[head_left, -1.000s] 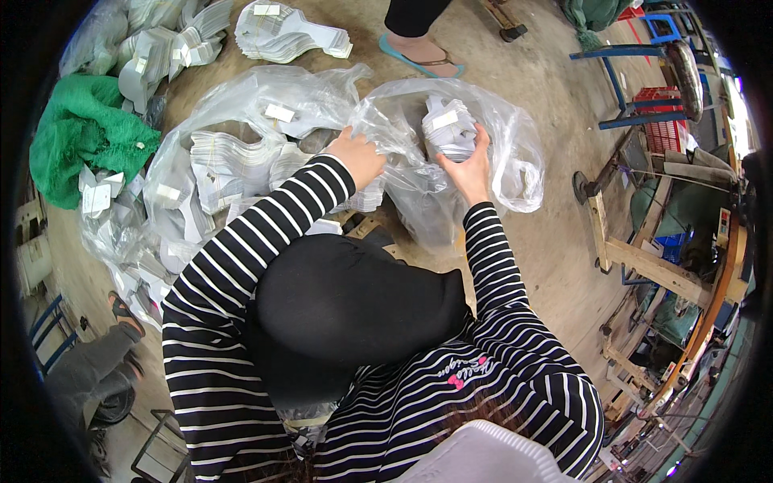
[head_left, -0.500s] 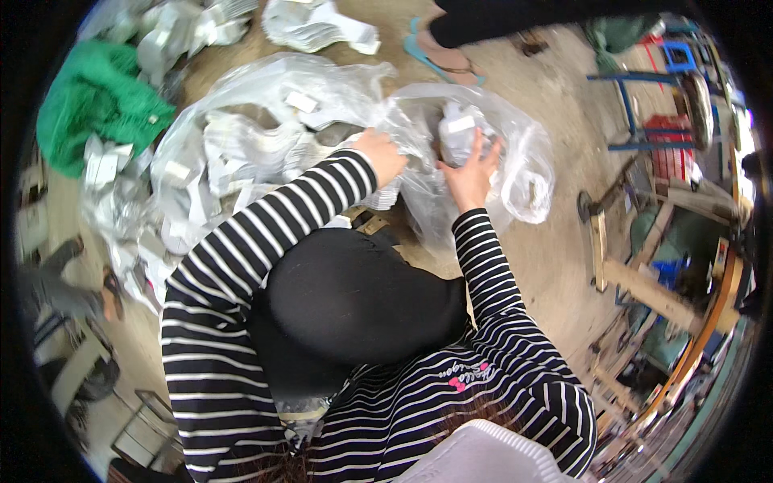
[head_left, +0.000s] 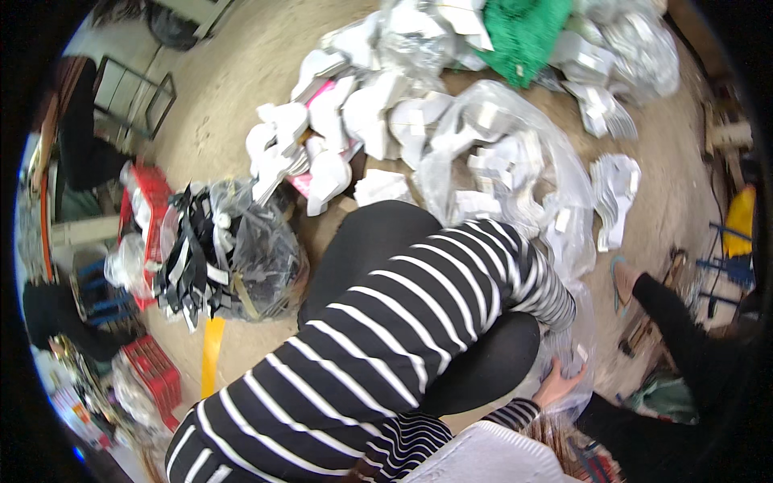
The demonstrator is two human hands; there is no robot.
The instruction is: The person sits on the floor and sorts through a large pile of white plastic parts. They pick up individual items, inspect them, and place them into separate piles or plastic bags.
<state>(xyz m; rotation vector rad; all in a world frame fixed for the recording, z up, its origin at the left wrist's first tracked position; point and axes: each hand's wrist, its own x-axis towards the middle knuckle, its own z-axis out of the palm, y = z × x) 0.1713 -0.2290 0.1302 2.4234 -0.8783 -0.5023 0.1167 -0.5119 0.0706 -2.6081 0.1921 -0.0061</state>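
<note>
My left arm in a black-and-white striped sleeve (head_left: 419,322) reaches across my black-clad knee (head_left: 378,241) to the right. Its hand is hidden past the cuff, inside a large clear plastic bag (head_left: 523,161) that holds bundles of white flat pieces. Low at the right, my right hand (head_left: 555,382) presses its fingers into the bag's lower crumpled part (head_left: 576,342) and grips the plastic. What lies inside at that spot I cannot make out.
Loose white pieces (head_left: 330,137) are heaped on the dirt floor beyond my knee, with a green cloth (head_left: 523,32) behind them. A clear bag of black pieces (head_left: 233,258) and red crates (head_left: 153,370) stand at the left. Another person's sandalled foot (head_left: 624,282) is at the right.
The view has swung far round, so the bag now lies at the right. Both hands have stayed at the clear bag. My left hand has gone out of sight.
</note>
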